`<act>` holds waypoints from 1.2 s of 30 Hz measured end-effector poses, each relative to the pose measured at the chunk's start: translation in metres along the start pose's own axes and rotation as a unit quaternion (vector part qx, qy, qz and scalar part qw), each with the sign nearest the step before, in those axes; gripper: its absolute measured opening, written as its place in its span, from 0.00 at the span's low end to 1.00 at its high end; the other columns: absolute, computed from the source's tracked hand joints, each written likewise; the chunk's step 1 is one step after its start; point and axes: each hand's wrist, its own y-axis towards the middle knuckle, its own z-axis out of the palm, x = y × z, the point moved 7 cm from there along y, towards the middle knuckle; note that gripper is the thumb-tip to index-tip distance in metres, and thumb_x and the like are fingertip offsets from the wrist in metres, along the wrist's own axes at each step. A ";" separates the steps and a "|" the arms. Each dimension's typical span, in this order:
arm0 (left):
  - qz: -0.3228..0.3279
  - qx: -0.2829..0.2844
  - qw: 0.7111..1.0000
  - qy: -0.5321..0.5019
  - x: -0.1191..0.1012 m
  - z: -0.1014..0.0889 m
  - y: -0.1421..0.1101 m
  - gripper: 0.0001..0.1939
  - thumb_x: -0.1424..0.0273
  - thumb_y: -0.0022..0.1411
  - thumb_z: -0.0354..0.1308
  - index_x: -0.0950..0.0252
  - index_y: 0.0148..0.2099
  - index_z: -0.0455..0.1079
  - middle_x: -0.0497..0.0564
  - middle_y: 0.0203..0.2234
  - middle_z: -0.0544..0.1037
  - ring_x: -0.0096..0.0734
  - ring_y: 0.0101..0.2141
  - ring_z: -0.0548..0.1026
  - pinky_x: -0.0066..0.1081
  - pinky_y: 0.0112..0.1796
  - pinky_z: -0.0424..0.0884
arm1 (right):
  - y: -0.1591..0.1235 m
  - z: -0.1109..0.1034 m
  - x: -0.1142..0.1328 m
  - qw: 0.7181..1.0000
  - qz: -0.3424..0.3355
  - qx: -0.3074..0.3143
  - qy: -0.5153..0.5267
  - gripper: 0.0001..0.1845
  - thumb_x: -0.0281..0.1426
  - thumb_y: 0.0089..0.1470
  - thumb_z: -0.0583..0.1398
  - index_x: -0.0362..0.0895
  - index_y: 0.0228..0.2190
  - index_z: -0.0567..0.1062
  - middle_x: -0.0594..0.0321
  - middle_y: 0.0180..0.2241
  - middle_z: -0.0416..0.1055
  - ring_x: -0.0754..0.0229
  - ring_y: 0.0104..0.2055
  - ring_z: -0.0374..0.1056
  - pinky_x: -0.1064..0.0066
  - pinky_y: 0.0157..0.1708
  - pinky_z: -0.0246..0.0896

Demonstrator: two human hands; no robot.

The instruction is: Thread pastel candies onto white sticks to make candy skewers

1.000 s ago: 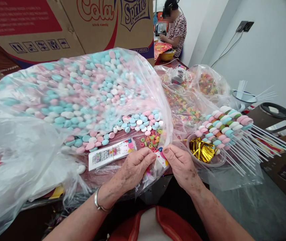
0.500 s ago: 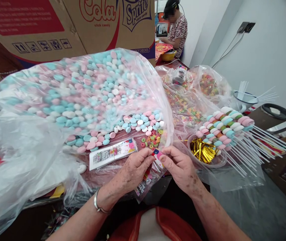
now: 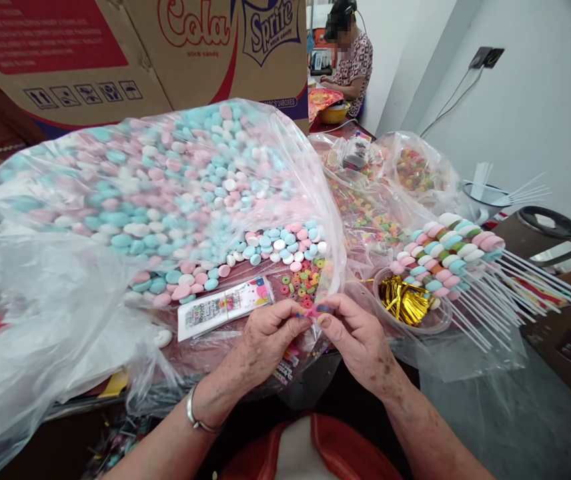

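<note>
Between my hands is a small clear plastic bag (image 3: 287, 368) with colourful dots and print. My left hand (image 3: 268, 337) pinches one side of its top edge, thumb against fingers. My right hand (image 3: 360, 333) pinches the other side, so the dotted top is bunched between both sets of fingertips. The bag's lower part hangs below, partly hidden by my left hand. A banded stack of printed bags (image 3: 225, 308) lies left of my hands. Just beyond them are ring gummies (image 3: 303, 283) and loose pink, blue and white marshmallows (image 3: 278, 245).
A large clear sack of marshmallows (image 3: 165, 173) fills the left, before a cardboard box (image 3: 215, 73). At right stand a tub of gold twist ties (image 3: 403, 300), stacked marshmallow skewers (image 3: 450, 253), a mug (image 3: 545, 230) and bags of gummies (image 3: 365, 207). A person (image 3: 353, 67) sits far back.
The bag's dotted top was spread flat between my fingertips and is now gathered into a narrow bunch. My hands have stayed at nearly the same spot.
</note>
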 end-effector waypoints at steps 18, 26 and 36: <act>0.009 0.031 0.992 0.121 0.005 0.004 0.006 0.16 0.63 0.66 0.50 0.65 0.28 0.64 0.41 0.18 0.63 0.23 0.21 0.60 0.24 0.23 0.56 | 0.004 0.002 0.026 0.942 -0.194 0.036 -0.269 0.08 0.25 0.59 0.54 0.45 0.35 0.72 0.58 0.35 0.67 0.57 0.41 0.63 0.65 0.42 0.61; 0.055 0.024 0.982 0.177 -0.008 -0.002 0.003 0.06 0.68 0.63 0.56 0.64 0.34 0.65 0.42 0.26 0.67 0.25 0.28 0.64 0.24 0.30 0.59 | 0.005 -0.008 0.014 0.968 -0.115 0.023 -0.222 0.10 0.27 0.62 0.51 0.44 0.30 0.69 0.62 0.31 0.66 0.61 0.35 0.62 0.68 0.38 0.57; 0.038 0.063 0.978 0.195 0.001 0.000 0.003 0.10 0.68 0.64 0.54 0.65 0.31 0.70 0.43 0.23 0.69 0.25 0.26 0.65 0.25 0.28 0.59 | 0.007 -0.001 0.002 0.982 -0.014 0.152 -0.115 0.09 0.32 0.58 0.57 0.44 0.29 0.75 0.65 0.30 0.68 0.62 0.35 0.63 0.72 0.37 0.59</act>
